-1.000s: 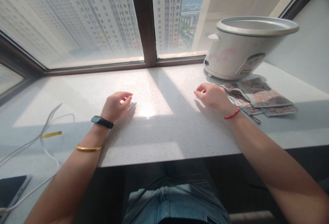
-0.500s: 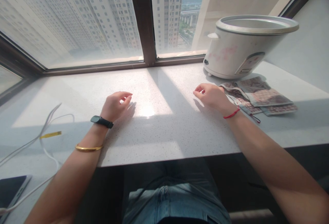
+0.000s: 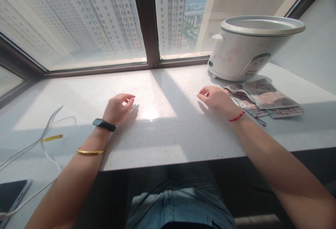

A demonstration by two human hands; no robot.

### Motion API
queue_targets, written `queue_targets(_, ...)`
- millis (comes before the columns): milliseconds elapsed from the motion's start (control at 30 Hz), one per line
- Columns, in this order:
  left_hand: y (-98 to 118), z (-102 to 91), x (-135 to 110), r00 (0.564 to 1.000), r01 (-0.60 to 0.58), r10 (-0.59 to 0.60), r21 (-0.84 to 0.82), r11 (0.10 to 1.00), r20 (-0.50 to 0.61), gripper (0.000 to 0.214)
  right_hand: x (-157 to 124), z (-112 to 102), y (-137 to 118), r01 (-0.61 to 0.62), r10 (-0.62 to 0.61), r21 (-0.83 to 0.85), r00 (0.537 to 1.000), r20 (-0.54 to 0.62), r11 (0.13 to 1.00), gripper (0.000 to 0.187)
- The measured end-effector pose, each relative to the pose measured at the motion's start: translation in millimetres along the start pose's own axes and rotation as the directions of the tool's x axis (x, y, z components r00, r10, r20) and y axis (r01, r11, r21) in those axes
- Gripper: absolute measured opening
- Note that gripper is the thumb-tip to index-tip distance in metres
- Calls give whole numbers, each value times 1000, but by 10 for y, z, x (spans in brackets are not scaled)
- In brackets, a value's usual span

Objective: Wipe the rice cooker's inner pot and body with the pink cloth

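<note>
At the counter point(image 3: 157, 138), I'm seeing the left hand point(image 3: 118, 108) and right hand point(image 3: 215, 97) curving loosely open, well apart — presumably because they're gripping nothing. Right of them, the patterned cloth point(image 3: 273, 96) is lying — with the rice cooker point(image 3: 236, 52) standing far right.

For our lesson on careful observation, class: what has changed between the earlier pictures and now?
Nothing has visibly moved, been taken hold of or let go. The left hand, right hand, white cooker, patterned cloth and yellow tag all stayed as they were.
</note>
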State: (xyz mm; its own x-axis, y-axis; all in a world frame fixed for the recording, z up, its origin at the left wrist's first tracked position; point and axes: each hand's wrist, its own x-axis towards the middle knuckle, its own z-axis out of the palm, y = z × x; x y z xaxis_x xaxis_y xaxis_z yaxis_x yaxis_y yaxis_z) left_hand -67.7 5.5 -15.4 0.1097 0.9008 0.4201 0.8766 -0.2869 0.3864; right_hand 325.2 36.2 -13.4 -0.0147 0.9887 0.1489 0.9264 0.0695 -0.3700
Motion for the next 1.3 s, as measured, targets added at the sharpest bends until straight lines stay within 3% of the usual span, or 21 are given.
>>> queue_targets(233,18,-4,0,999,-22,21,-26,999,-41,23,-1,4,18,19,-15,51,998,-61,999,22)
queue_targets(433,15,-2,-3,999,41,-41,-27,999,0,26,-2,15,22,14,-12,51,1000,-26,999,21)
queue_targets(667,30,-14,-4,999,37,-38,-50,998,-16,28,-10,0,1,11,-6,68,998,-68,998,23)
queue_targets(967,48,-14,-5,996,88,-88,-72,994,-8,47,-10,37,44,23,-17,92,998,-66,996,33)
queue_targets(1300,35,-16,-8,996,90,-89,-64,994,17,44,-7,38,35,24,-20,68,998,-67,997,33)
